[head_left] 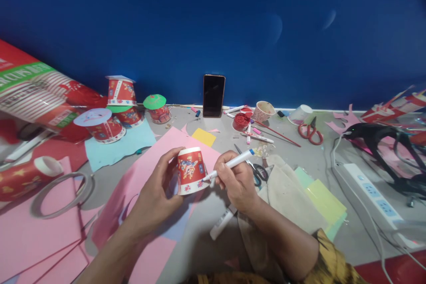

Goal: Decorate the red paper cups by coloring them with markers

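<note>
My left hand is wrapped around a red paper cup, held upside down with its wide rim at the bottom. Printed figures cover the cup, and small flower marks run along its white band. My right hand grips a white marker pen with a blue back end; its tip meets the cup's white band near the right edge. Below my right hand lies a white cap or second marker on the table. Pink paper sheets spread under my left hand.
Decorated red cups stand at the left near a roll of tape. A phone leans on the blue wall. Scissors, a cloth, red-handled scissors and a power strip lie to the right.
</note>
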Tool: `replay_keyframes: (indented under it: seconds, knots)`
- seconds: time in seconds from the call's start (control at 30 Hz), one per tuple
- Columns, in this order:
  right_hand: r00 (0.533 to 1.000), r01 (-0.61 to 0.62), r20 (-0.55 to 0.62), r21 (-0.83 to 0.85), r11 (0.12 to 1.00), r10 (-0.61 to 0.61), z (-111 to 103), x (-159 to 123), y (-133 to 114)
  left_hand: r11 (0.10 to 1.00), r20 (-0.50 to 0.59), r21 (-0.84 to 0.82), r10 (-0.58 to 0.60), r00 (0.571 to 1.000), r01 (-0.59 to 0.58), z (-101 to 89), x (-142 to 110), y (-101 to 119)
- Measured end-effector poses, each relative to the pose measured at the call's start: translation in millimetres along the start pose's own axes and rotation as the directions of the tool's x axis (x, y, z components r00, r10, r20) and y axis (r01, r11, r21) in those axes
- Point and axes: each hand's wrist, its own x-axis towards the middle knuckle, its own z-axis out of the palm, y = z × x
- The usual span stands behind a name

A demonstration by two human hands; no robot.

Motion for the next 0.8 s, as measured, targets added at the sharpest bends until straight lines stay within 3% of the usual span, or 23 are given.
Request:
replay_keyframes:
  seconds: [0.17, 0.3, 0.37, 0.47, 0.6, 0.8]
  knots:
    - [0.997, -0.014, -0.074, 0.104, 0.994, 0.021, 2.0, 3.1, -1.4, 1.0, -0.006, -0.027, 0.005, 1.0, -0.006, -1.7, 0.0, -0.8]
    - [0.988, 0.061, -0.147, 0.141, 0.988, -0.04, 1.5, 4.9, 3.1, 0.992, -0.033, -0.123, 0.005, 0.999, -0.009, -0.2, 1.1, 0.4]
    - [0.985, 0.111, -0.138, 0.058, 0.992, -0.102, 0.5, 3.9, 3.7, 0.982, -0.039, -0.187, 0.002, 0.999, -0.009, -0.4, 2.5, 0.2]
    - [0.966, 0.252, -0.025, -0.129, 0.959, -0.257, -0.3, 1.3, 2.1, 0.968, -0.041, -0.25, -0.002, 0.999, -0.008, -2.9, 4.8, -0.6]
    - [0.878, 0.468, 0.055, -0.316, 0.825, -0.476, 2.1, 0.8, 1.1, 0.954, -0.031, -0.299, -0.02, 0.999, 0.01, -5.6, 4.9, 0.8]
    - [0.827, 0.534, 0.072, -0.408, 0.74, -0.557, 3.0, 4.2, 3.1, 0.927, 0.043, -0.367, -0.071, 0.997, 0.082, -2.8, 4.8, 0.8]
